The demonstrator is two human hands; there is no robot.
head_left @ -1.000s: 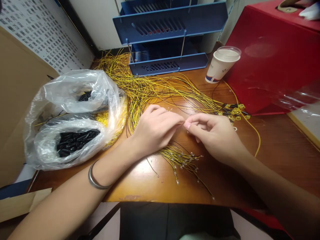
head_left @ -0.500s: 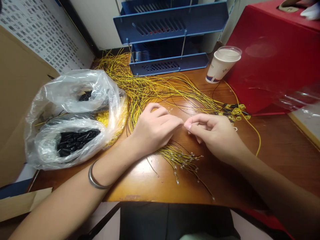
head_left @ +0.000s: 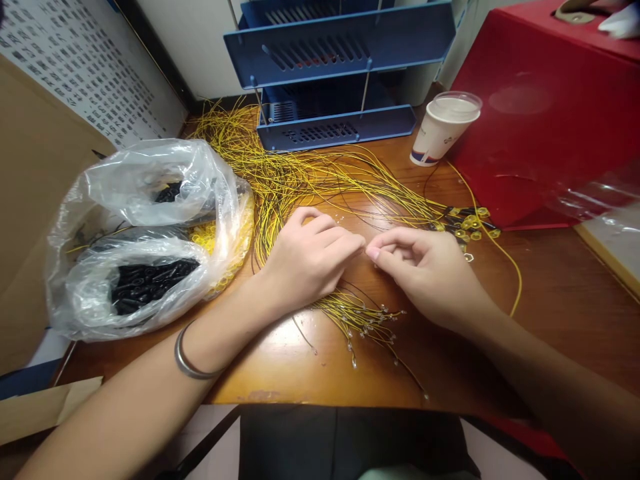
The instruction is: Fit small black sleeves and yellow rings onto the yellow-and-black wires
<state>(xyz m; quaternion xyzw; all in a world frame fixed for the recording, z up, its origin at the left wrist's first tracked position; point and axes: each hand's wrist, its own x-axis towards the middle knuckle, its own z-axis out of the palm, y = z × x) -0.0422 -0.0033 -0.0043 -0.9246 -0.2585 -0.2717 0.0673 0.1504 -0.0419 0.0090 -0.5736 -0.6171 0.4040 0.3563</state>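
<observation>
My left hand is closed in a pinch over the table, its fingertips meeting those of my right hand, which is pinched too. Whatever lies between the fingertips is too small or hidden to make out. Under and in front of my left hand spreads a bundle of thin yellow and black wires with small clear tips. Beyond both hands, a long tangle of yellow and black wires runs rightward to a cluster of yellow, hexagonal caps with black sleeves. A small pale ring lies just behind my right hand.
At left, a clear plastic bag holds black sleeves and yellow rings. A blue tiered tray rack stands at the back. Right of it are a paper cup and a large red box. The wooden table's front edge is near me.
The view has shifted very slightly. Both hands keep their fingertips together in nearly the same place, and the wires have not visibly moved.
</observation>
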